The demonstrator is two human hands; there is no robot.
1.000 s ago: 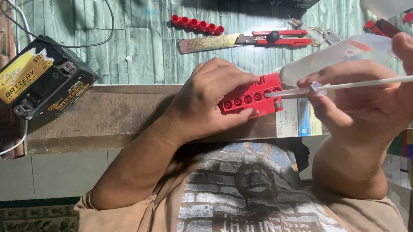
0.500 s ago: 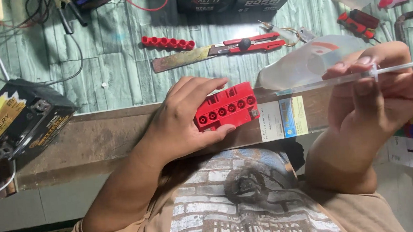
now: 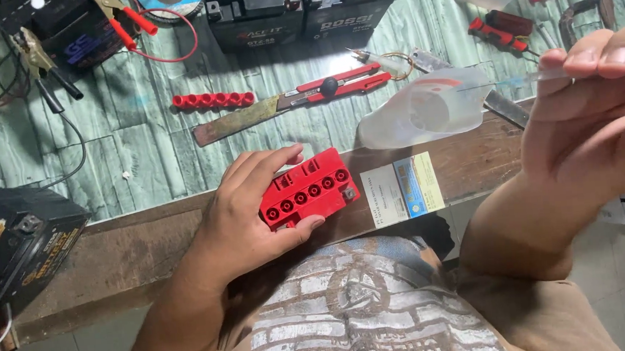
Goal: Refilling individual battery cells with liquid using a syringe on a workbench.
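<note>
Glossy red plastic battery (image 3: 308, 191), boxy, six round filler holes in a row, on worn wooden bench edge (image 3: 105, 248), gripped by left hand (image 3: 245, 213). Thin clear tube (image 3: 540, 77) pinched in right hand (image 3: 591, 119). Translucent jug (image 3: 425, 109) beyond.

I see a small red plastic battery (image 3: 308, 190) with a row of six round filler holes along its top face, lying tilted at the edge of the wooden bench, clasped by my left hand (image 3: 249, 216). My right hand (image 3: 594, 119) pinches a thin clear plastic syringe-like tube (image 3: 540, 77), held level, well apart from the battery.
</note>
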